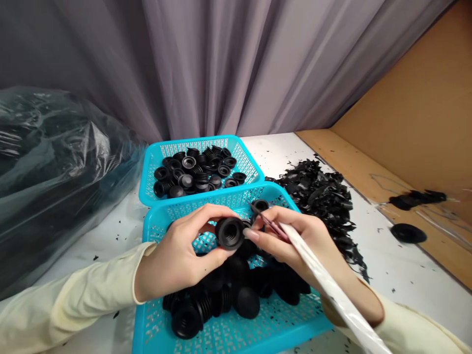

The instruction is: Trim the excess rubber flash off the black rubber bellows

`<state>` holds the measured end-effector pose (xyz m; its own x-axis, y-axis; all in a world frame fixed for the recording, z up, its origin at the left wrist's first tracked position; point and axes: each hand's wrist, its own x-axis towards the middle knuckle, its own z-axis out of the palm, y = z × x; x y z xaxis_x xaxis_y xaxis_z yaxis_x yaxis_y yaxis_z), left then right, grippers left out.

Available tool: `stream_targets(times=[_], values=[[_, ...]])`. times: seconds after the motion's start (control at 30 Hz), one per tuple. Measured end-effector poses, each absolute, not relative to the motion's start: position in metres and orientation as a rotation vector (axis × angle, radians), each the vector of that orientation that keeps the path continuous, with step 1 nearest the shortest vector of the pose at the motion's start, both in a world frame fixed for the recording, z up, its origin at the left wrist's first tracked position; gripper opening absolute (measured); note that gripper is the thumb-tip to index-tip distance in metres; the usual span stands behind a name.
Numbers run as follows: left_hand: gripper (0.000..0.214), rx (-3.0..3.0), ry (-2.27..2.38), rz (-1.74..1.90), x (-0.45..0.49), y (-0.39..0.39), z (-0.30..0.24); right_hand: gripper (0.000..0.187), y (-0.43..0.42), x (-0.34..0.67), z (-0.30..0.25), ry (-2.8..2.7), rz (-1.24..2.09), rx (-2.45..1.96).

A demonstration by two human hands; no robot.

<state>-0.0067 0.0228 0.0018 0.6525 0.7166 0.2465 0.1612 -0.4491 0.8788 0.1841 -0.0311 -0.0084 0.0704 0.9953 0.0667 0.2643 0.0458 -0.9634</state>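
Observation:
My left hand (184,246) grips a round black ribbed rubber part (230,233), its hollow end facing me. My right hand (295,241) is closed around a slim tool with a long white wrapped handle (324,280) and a reddish section near the fingers. Its tip is too small to make out. My right thumb is at the right rim of the rubber part. Both hands are above the nearer blue plastic basket (147,319), where several similar black rubber parts (186,319) lie heaped.
Behind stands a second blue basket (145,189) with many more black parts. A pile of black rubber scraps (320,191) lies to the right, near a black disc (408,233). A large clear plastic bag (66,172) bulges on the left. A grey curtain (221,64) hangs behind.

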Motion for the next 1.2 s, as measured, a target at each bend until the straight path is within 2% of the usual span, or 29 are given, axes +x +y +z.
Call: stream_targets(times=[0.17,0.43,0.53,0.67,0.87,1.07,1.2], values=[[0.029,1.988,0.732,0.719,-0.01,0.021,-0.003,0.017,-0.031,0.184,-0.009,-1.409,1.129,-1.345],[0.034,1.905,0.611,0.725,-0.011,0.022,-0.004,0.018,-0.031,0.185,-0.012,-1.435,1.055,-1.353],[0.035,1.625,0.556,0.724,-0.012,0.026,-0.001,0.014,-0.032,0.185,-0.011,-1.466,0.93,-1.353],[0.025,1.323,0.649,0.61,-0.014,0.032,0.001,0.008,-0.035,0.185,-0.012,-1.633,0.612,-1.281],[0.022,1.386,0.698,0.566,-0.013,0.029,0.003,0.01,-0.037,0.186,-0.015,-1.653,0.521,-1.242],[0.029,1.721,0.727,0.686,-0.009,0.022,0.004,0.005,-0.033,0.184,-0.014,-1.531,0.55,-1.292],[0.025,1.854,0.735,0.77,-0.006,0.022,0.005,0.015,-0.032,0.183,-0.002,-1.349,0.831,-1.412]])
